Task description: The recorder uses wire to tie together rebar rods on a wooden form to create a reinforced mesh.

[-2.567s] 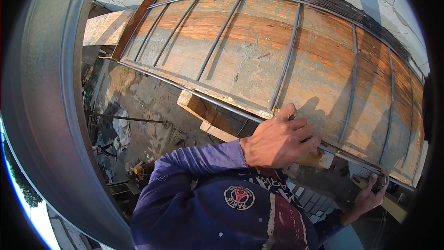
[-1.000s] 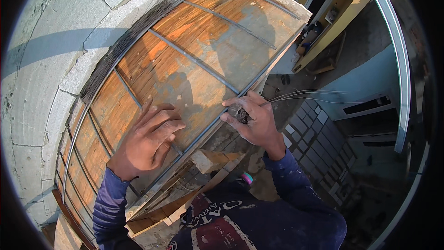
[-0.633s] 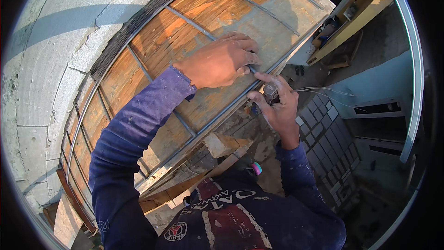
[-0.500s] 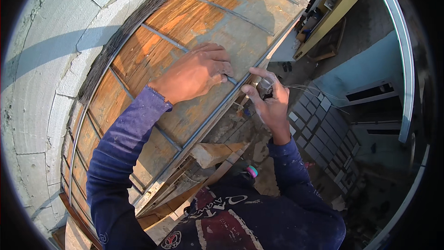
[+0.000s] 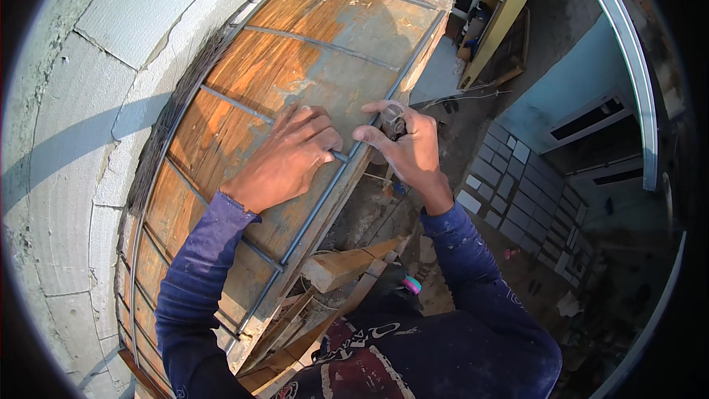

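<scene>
Head view: left hand grips rod; shirt bears pale lettering.

Below me lies a wide wooden board — orange-brown, with grey smears over much of it; dark crossbars lie across it; a near bar follows my edge — a far bar the opposite one.

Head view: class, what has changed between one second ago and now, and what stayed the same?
The left hand, then loosely curled over the board, has moved right to a cross rod and taken hold near its end. The right hand still keeps its grip on the dark object by the edge rod.
</scene>
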